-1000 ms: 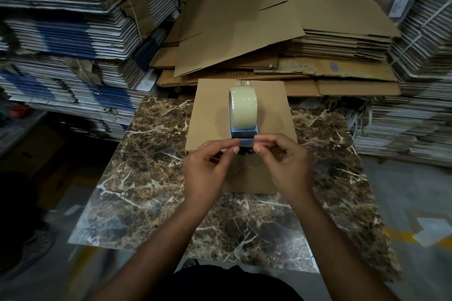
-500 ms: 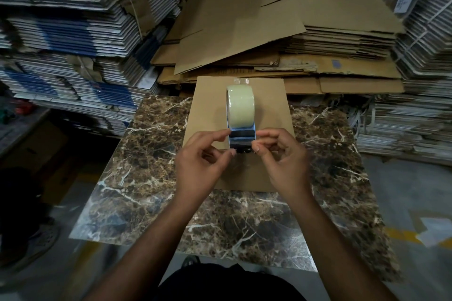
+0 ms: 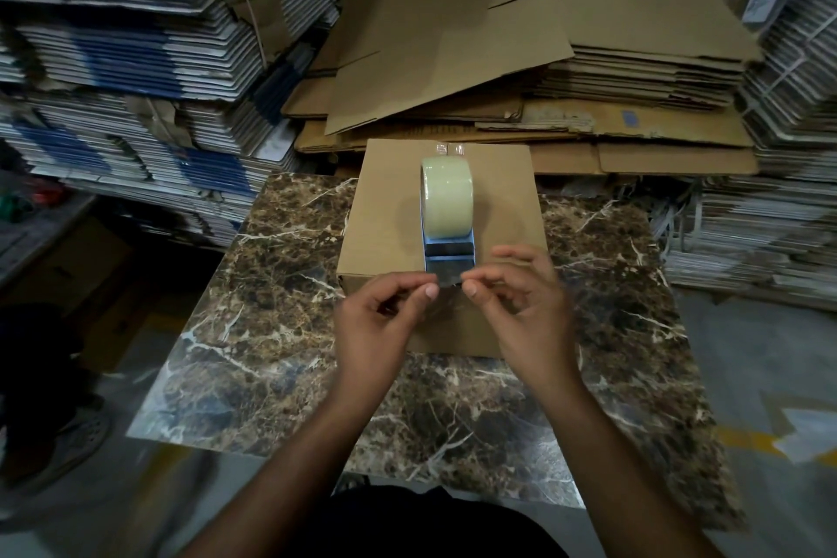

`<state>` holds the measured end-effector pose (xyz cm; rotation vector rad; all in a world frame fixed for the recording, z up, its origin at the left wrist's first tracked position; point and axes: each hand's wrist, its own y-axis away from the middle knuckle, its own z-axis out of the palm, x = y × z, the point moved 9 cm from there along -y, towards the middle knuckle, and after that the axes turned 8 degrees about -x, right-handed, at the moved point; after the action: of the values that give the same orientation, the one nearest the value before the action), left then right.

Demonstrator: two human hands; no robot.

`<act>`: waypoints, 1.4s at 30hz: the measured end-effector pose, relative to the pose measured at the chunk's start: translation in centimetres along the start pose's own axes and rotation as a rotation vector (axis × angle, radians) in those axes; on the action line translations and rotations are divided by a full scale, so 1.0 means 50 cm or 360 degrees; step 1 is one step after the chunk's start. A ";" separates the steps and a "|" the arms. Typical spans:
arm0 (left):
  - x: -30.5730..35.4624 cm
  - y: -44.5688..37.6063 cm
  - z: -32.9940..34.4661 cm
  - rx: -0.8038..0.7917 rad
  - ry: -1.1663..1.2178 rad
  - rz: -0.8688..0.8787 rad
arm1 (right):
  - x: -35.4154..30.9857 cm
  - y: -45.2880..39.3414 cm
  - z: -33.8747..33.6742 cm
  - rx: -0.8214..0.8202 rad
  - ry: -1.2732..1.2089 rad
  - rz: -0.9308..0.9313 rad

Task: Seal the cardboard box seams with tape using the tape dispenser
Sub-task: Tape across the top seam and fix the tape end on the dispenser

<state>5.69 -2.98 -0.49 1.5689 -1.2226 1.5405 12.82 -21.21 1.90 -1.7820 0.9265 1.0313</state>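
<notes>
Both hands pinch tape end (image 3: pixel 446 278), left hand (image 3: pixel 378 322), right hand (image 3: pixel 527 308); tape dispenser (image 3: pixel 448 213) sits on cardboard box (image 3: pixel 389 213).

You're in a packing warehouse/storeroom: flattened cardboard sheets (image 3: pixel 475 36) piled high behind the marble-pattern bench (image 3: pixel 271 308). Bundled stacks of folded cartons (image 3: pixel 127 59) fill the left & right sides, w/ bare concrete floor (image 3: pixel 761 353) below.

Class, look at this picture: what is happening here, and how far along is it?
A person is taping a cardboard box on a marble-patterned table. The tape dispenser sits on the box top. The left hand and right hand pinch the free tape end at the dispenser's near edge. No tape strip runs along the box's near side yet.
</notes>
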 end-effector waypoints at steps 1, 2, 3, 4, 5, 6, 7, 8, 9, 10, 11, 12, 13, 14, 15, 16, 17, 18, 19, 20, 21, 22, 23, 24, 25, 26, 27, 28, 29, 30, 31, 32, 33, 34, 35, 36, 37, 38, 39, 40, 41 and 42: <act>0.000 0.002 -0.002 0.0024 0.0019 0.0001 | 0.003 0.002 0.001 0.0011 -0.0004 0.0031; 0.002 0.004 -0.003 0.0047 0.0027 0.0015 | 0.009 0.004 0.003 0.0014 -0.0013 0.0077; 0.004 0.006 -0.004 0.0067 0.0026 0.0039 | 0.013 0.005 0.006 0.0011 -0.0022 0.0113; 0.006 0.009 -0.005 0.0089 0.0025 0.0066 | 0.017 0.007 0.008 0.0007 -0.0029 0.0136; 0.007 0.011 -0.007 0.0112 0.0029 0.0083 | 0.019 0.008 0.010 0.0005 -0.0054 0.0154; 0.008 0.013 -0.008 0.0134 0.0038 0.0085 | 0.022 0.008 0.012 -0.0003 -0.0104 0.0171; 0.006 0.014 -0.008 0.0152 0.0049 0.0074 | 0.025 0.009 0.016 -0.0017 -0.0180 0.0200; 0.004 0.015 -0.007 0.0165 0.0068 0.0051 | 0.030 0.011 0.020 -0.0027 -0.0275 0.0251; 0.001 0.017 -0.005 0.0175 0.0099 0.0018 | 0.035 0.013 0.023 -0.0022 -0.0361 0.0313; -0.002 0.019 -0.002 0.0181 0.0141 -0.0025 | 0.038 0.016 0.025 -0.0006 -0.0427 0.0362; -0.006 0.021 0.003 0.0183 0.0187 -0.0070 | 0.040 0.018 0.026 0.0012 -0.0480 0.0399; -0.010 0.024 0.007 0.0182 0.0235 -0.0116 | 0.042 0.021 0.028 0.0032 -0.0535 0.0431; -0.014 0.025 0.011 0.0178 0.0291 -0.0166 | 0.044 0.023 0.029 0.0056 -0.0593 0.0463; -0.019 0.027 0.014 0.0173 0.0356 -0.0222 | 0.047 0.026 0.030 0.0079 -0.0649 0.0494; -0.025 0.028 0.017 0.0169 0.0423 -0.0276 | 0.050 0.027 0.030 0.0098 -0.0701 0.0524; -0.030 0.029 0.020 0.0168 0.0488 -0.0324 | 0.054 0.029 0.031 0.0109 -0.0744 0.0553; -0.034 0.030 0.022 0.0172 0.0541 -0.0364 | 0.058 0.031 0.033 0.0111 -0.0785 0.0580; -0.039 0.031 0.023 0.0180 0.0583 -0.0396 | 0.061 0.033 0.035 0.0114 -0.0825 0.0602; -0.041 0.032 0.024 0.0190 0.0615 -0.0420 | 0.063 0.034 0.037 0.0122 -0.0860 0.0623; -0.043 0.034 0.025 0.0198 0.0638 -0.0438 | 0.065 0.036 0.038 0.0135 -0.0886 0.0641; -0.044 0.035 0.026 0.0204 0.0657 -0.0452 | 0.064 0.038 0.038 0.0146 -0.0906 0.0659; -0.044 0.037 0.027 0.0209 0.0680 -0.0462 | 0.063 0.040 0.038 0.0159 -0.0924 0.0672; -0.044 0.038 0.029 0.0213 0.0709 -0.0470 | 0.062 0.042 0.037 0.0172 -0.0943 0.0684; -0.043 0.039 0.029 0.0219 0.0741 -0.0477 | 0.061 0.044 0.036 0.0188 -0.0967 0.0697; -0.043 0.041 0.030 0.0224 0.0769 -0.0486 | 0.061 0.046 0.034 0.0205 -0.0991 0.0712; -0.043 0.042 0.031 0.0226 0.0787 -0.0494 | 0.062 0.047 0.033 0.0217 -0.1006 0.0724; -0.043 0.043 0.031 0.0223 0.0793 -0.0499 | 0.062 0.047 0.033 0.0221 -0.1011 0.0732; -0.044 0.044 0.031 0.0222 0.0790 -0.0502 | 0.063 0.047 0.033 0.0221 -0.1008 0.0738; -0.045 0.045 0.031 0.0223 0.0788 -0.0506 | 0.063 0.047 0.034 0.0223 -0.1001 0.0742; -0.045 0.045 0.031 0.0226 0.0789 -0.0510 | 0.062 0.048 0.034 0.0226 -0.0991 0.0742; -0.045 0.045 0.031 0.0225 0.0794 -0.0514 | 0.061 0.048 0.034 0.0229 -0.0981 0.0740; -0.044 0.045 0.032 0.0223 0.0798 -0.0518 | 0.059 0.048 0.033 0.0233 -0.0975 0.0742; -0.044 0.045 0.032 0.0222 0.0801 -0.0523 | 0.057 0.049 0.033 0.0237 -0.0976 0.0749; -0.044 0.045 0.032 0.0221 0.0802 -0.0527 | 0.055 0.050 0.032 0.0242 -0.0981 0.0760; -0.044 0.044 0.032 0.0221 0.0803 -0.0529 | 0.054 0.052 0.032 0.0246 -0.0987 0.0775; -0.044 0.044 0.032 0.0219 0.0802 -0.0530 | 0.054 0.052 0.032 0.0245 -0.0994 0.0792; -0.044 0.043 0.031 0.0215 0.0798 -0.0528 | 0.053 0.052 0.034 0.0238 -0.0998 0.0810; -0.044 0.043 0.031 0.0210 0.0791 -0.0528 | 0.053 0.051 0.037 0.0227 -0.1000 0.0824; -0.044 0.042 0.032 0.0206 0.0786 -0.0528 | 0.053 0.049 0.040 0.0216 -0.0997 0.0835; -0.045 0.042 0.032 0.0205 0.0783 -0.0530 | 0.054 0.047 0.042 0.0207 -0.0991 0.0841; -0.045 0.042 0.032 0.0205 0.0782 -0.0533 | 0.055 0.046 0.044 0.0206 -0.0985 0.0845; -0.045 0.041 0.033 0.0206 0.0784 -0.0535 | 0.057 0.045 0.045 0.0212 -0.0982 0.0844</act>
<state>4.71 -4.83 -3.24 1.2796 -0.5678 1.6658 11.30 -20.48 -2.04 -1.0083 1.0476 1.6828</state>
